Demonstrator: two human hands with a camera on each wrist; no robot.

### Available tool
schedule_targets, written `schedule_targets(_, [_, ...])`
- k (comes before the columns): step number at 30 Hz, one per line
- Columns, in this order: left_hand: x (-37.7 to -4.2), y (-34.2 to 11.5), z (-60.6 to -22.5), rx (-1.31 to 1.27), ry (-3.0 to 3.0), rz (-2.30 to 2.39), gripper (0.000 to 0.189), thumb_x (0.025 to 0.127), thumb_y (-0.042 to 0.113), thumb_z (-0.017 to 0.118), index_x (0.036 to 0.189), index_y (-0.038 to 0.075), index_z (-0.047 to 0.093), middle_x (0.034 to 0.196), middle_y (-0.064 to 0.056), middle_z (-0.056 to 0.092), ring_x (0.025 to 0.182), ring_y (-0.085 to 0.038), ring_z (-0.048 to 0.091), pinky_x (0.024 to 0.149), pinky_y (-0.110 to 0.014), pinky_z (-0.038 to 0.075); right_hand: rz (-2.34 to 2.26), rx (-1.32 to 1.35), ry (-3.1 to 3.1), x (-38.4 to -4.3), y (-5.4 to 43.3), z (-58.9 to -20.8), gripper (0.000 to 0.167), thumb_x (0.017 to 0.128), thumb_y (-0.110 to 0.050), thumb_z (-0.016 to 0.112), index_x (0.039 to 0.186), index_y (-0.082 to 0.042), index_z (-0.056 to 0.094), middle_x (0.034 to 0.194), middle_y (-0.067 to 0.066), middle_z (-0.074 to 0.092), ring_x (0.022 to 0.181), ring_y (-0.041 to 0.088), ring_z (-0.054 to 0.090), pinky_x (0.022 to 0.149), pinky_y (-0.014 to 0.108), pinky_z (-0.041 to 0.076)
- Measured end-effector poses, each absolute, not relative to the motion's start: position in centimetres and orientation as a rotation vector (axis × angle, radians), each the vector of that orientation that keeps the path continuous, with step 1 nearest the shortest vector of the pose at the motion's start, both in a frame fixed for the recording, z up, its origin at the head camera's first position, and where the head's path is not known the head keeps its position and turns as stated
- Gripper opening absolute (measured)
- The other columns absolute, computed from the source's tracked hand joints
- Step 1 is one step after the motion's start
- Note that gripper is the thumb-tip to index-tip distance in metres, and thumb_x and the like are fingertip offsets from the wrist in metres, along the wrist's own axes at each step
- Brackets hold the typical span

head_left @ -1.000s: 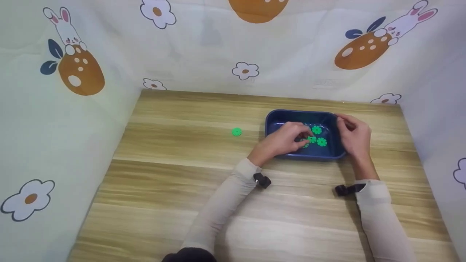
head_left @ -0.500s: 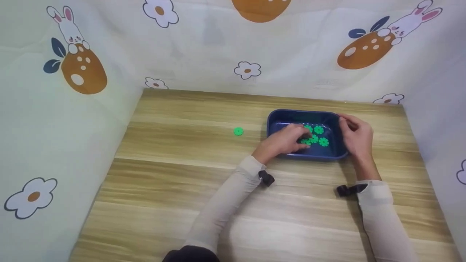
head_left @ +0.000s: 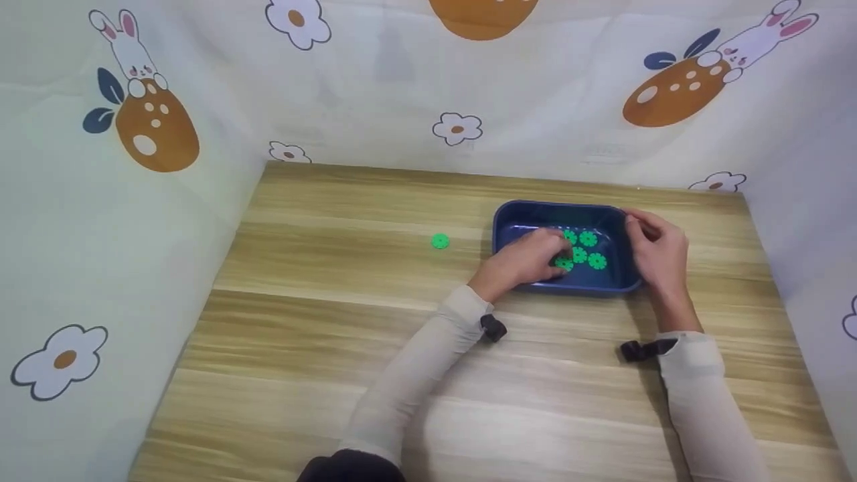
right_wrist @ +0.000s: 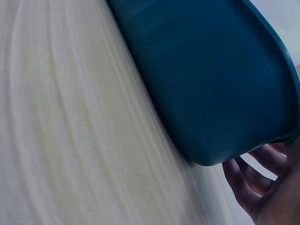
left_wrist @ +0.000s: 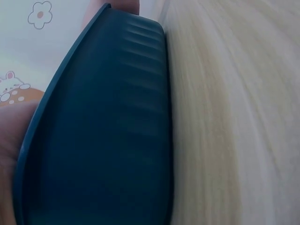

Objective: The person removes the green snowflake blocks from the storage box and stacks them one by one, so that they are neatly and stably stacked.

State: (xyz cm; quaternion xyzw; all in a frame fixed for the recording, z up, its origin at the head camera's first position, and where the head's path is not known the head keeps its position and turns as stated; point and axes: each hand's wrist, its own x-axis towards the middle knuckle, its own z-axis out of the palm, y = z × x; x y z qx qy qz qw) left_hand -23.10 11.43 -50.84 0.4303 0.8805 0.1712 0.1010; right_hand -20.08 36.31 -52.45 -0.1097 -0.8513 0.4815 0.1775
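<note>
Lone green disc (head_left: 440, 241) flat on the table (head_left: 321, 261), a little left of the blue box (head_left: 569, 213). Left hand (head_left: 523, 258) over the box's left part, bent fingers down among the green discs (head_left: 597, 261) on its floor; whether it pinches one, I cannot tell from here. Right hand (head_left: 659, 251), apart from the left, grips the box's right end at the rim, fingertips against the outer wall.

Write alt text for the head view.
A person's left hand reaches into a blue tray among green notched discs while the right hand holds the tray's right end. One more green disc lies on the wooden table, left of the tray.
</note>
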Motion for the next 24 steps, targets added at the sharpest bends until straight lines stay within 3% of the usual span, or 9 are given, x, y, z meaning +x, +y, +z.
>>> schedule_targets(2, [-23.06,11.45,-50.83,1.269,2.607,0.507,0.028,0.102,0.030,0.078,0.123,0.013,0.077,0.123,-0.002,0.072,0.116,-0.017,0.068,0.104,-0.028,0.056,1.370,-0.310,-2.407,-20.07,36.32,-52.39,0.027,0.105,-0.030,0.070,0.122,-0.016,0.084,0.112,0.012,0.083,0.090,-0.010,0.069,0.085,0.008,0.051])
schedule_targets(10, [-22.80,11.21,-50.94,1.249,2.602,0.538,0.023,0.098,0.034,0.082,0.107,0.013,0.078,0.110,0.000,0.068,0.101,-0.012,0.063,0.092,-0.023,0.055,1.376,-0.318,-2.419,-20.02,36.44,-52.51,0.029,0.105,-0.034,0.070,0.123,-0.017,0.083,0.107,-0.001,0.084,0.093,-0.008,0.070,0.087,0.008,0.051])
schedule_targets(17, [-22.72,10.98,-50.87,1.206,2.610,0.574,0.032,0.093,0.042,0.087,0.109,0.015,0.080,0.111,0.001,0.071,0.114,-0.014,0.066,0.101,-0.022,0.055,1.384,-0.314,-2.415,-20.23,36.42,-52.64,0.029,0.106,-0.032,0.069,0.125,-0.015,0.083,0.111,0.006,0.083,0.092,-0.007,0.070,0.087,0.008,0.051])
schedule_targets(24, [-22.81,10.88,-50.92,1.168,2.594,0.623,0.027,0.094,0.033,0.087,0.111,0.013,0.080,0.114,-0.001,0.071,0.108,-0.014,0.065,0.095,-0.022,0.056,1.400,-0.346,-2.419,-20.45,36.56,-53.02,0.029,0.106,-0.029,0.068,0.127,-0.014,0.082,0.117,0.012,0.082,0.094,-0.008,0.069,0.087,0.008,0.051])
